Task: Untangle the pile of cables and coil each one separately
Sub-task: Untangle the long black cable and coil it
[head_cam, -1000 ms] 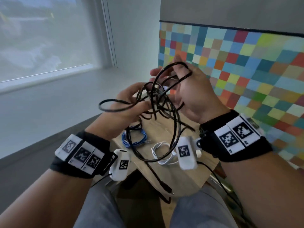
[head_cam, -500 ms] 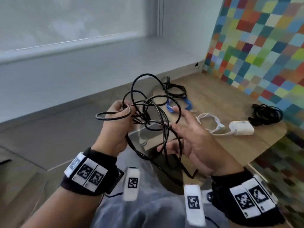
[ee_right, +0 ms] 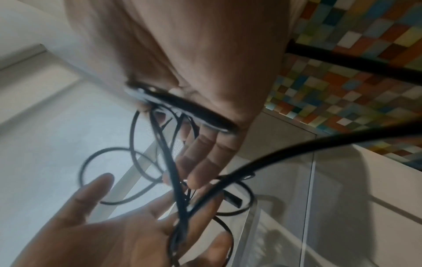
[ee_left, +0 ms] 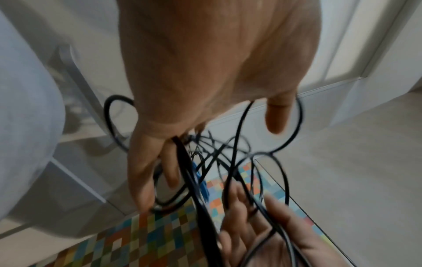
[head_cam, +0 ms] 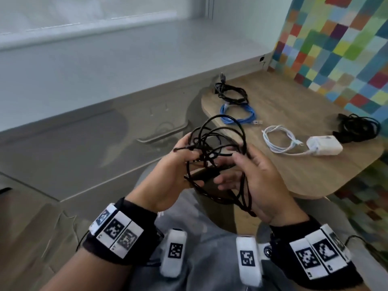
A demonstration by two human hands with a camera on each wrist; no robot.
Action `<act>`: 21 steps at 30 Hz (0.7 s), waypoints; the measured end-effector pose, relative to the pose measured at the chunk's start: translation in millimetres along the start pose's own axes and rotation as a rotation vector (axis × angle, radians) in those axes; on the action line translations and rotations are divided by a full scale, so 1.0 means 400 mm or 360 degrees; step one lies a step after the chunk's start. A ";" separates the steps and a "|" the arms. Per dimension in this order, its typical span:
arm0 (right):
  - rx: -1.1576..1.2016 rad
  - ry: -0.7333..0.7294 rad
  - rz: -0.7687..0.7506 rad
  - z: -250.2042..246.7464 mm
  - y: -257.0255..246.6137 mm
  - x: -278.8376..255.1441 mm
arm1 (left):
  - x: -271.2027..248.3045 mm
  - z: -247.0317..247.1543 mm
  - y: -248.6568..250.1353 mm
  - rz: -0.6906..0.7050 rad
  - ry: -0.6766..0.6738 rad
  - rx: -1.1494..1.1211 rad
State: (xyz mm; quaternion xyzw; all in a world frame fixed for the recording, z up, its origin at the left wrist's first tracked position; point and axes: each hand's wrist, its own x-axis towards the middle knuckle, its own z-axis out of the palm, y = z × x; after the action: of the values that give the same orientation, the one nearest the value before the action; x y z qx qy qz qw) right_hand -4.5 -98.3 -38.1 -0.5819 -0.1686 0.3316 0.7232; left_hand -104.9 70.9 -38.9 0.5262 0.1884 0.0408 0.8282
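Left hand (head_cam: 168,175): I have it gripping the black cable (head_cam: 220,131) tangle, now lowered over my lap. Right hand (head_cam: 258,181): fingers loosely curled through the loops, closer than before. Table (head_cam: 315,175): four coiled cables set down; this one apparently last, unfinished

wooden table (head_cam: 304,171) with rounded corners sits against a wall of multicolored squares (head_cam: 344,47), pale window ledge (head_cam: 126,59) runs along the back, grey floor (head_cam: 63,154) below, and grey trousers (head_cam: 201,227) are visible at the bottom
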 end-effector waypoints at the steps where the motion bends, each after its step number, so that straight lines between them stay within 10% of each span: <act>1: 0.0051 0.0078 -0.0013 -0.007 0.001 -0.002 | -0.006 0.000 0.009 -0.0029 -0.0019 0.0073; 11: 0.0340 0.0236 -0.0156 -0.036 -0.001 -0.008 | -0.043 -0.044 0.100 0.0423 0.0364 0.1090; 21: 0.0421 -0.0089 -0.0178 -0.028 -0.015 -0.009 | -0.019 0.018 0.028 0.0397 -0.0069 0.0919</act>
State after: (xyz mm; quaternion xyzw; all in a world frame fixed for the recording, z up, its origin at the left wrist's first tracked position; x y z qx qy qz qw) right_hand 1.7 -109.5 -34.8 -0.4617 -0.1757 0.3261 0.8060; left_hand -108.1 67.8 -24.1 0.7594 0.1085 0.0757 0.6371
